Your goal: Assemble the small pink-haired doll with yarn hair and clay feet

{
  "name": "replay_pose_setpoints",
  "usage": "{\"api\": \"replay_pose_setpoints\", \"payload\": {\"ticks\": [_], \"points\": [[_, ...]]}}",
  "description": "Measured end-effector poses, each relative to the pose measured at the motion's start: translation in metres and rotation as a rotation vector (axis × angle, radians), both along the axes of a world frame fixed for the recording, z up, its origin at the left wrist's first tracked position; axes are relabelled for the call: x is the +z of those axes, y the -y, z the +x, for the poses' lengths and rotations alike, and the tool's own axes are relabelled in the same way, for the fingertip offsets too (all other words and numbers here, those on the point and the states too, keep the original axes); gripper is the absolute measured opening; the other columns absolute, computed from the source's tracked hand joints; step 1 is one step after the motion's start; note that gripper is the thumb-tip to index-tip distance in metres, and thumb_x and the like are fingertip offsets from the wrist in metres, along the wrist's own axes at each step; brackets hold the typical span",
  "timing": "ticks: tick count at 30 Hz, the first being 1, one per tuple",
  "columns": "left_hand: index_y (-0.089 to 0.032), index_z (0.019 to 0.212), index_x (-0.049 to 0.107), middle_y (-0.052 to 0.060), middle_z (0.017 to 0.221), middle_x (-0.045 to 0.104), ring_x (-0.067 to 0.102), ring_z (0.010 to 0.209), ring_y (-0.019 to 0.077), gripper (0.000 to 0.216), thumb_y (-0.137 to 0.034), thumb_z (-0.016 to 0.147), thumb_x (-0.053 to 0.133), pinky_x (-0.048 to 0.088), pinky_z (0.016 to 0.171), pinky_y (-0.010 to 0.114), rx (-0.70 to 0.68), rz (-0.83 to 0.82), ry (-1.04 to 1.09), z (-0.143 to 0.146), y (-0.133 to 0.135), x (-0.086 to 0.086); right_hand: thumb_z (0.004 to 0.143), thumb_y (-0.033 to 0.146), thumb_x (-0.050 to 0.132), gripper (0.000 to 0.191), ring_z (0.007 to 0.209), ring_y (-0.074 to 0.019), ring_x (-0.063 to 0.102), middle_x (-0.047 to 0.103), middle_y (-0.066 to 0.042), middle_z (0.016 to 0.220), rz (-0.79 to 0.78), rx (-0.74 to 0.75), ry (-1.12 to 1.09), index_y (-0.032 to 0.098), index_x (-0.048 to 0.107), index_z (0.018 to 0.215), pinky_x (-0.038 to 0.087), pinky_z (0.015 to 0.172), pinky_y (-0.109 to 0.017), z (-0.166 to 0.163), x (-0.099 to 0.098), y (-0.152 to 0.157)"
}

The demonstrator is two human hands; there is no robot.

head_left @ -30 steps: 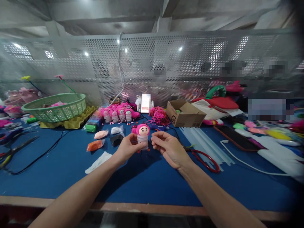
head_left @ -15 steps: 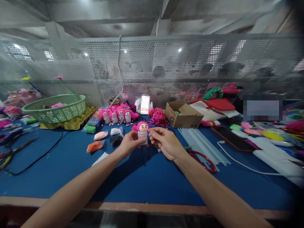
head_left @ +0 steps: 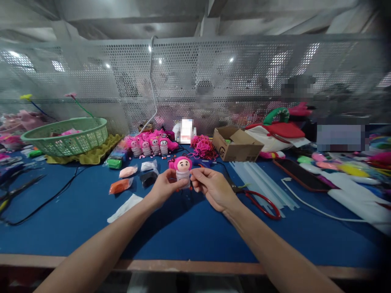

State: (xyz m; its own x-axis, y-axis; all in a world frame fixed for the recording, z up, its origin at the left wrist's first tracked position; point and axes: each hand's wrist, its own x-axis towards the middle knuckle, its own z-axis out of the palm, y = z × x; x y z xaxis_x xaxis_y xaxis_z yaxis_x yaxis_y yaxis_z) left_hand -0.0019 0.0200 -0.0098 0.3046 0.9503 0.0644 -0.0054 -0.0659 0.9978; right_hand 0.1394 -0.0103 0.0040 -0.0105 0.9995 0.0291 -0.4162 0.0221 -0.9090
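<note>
Between the thumb and fingers of my left hand [head_left: 165,187] is a small doll [head_left: 183,166], upright, with pink hair, a pale face with dark brows, and a whitish ribbed body. My right hand [head_left: 215,188] is closed in a pinch at the doll's right side; whatever its fingertips hold is too small to make out. Behind, several similar pink-haired dolls [head_left: 146,147] stand in a group. Wrapped packets lie to the left: an orange one [head_left: 121,186], a black one [head_left: 149,178], a pale pink one [head_left: 128,171] and a white one [head_left: 148,165].
Red-handled scissors [head_left: 276,215] lie beside translucent strips [head_left: 259,179] on the right. A cardboard box [head_left: 238,148], pink yarn [head_left: 203,147] and a dark phone-like slab [head_left: 301,175] sit farther back. At left are a green basket [head_left: 65,140] and a white sheet [head_left: 125,206].
The whole view has shifted slightly, uncovering more of the white sheet and scissors. Both hands keep their hold around the doll, with the right fingertips still at its side.
</note>
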Motion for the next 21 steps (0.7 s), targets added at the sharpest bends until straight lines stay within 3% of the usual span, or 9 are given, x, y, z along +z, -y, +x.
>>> {"api": "replay_pose_setpoints", "payload": {"ticks": [7, 21], "points": [[-0.010, 0.086, 0.056, 0.007, 0.081, 0.062, 0.057, 0.064, 0.0127, 0.047, -0.037, 0.052, 0.074, 0.043, 0.056, 0.024, -0.002, 0.006, -0.001, -0.0007, 0.0004, -0.0011, 0.057, 0.026, 0.073, 0.018, 0.052, -0.0045, 0.053, 0.060, 0.001, 0.062, -0.101, 0.088, -0.120, 0.014, 0.065, 0.067, 0.044, 0.048, -0.015, 0.0032, 0.0030, 0.0020], [-0.010, 0.084, 0.055, 0.004, 0.079, 0.059, 0.053, 0.062, 0.0108, 0.045, -0.037, 0.052, 0.074, 0.040, 0.054, 0.023, 0.004, 0.008, -0.014, -0.0014, 0.0011, -0.0002, 0.055, 0.020, 0.074, 0.018, 0.057, -0.0070, 0.058, 0.064, -0.001, 0.064, -0.072, 0.141, -0.111, 0.013, 0.065, 0.069, 0.049, 0.054, -0.017, 0.0045, 0.0047, 0.0056]]}}
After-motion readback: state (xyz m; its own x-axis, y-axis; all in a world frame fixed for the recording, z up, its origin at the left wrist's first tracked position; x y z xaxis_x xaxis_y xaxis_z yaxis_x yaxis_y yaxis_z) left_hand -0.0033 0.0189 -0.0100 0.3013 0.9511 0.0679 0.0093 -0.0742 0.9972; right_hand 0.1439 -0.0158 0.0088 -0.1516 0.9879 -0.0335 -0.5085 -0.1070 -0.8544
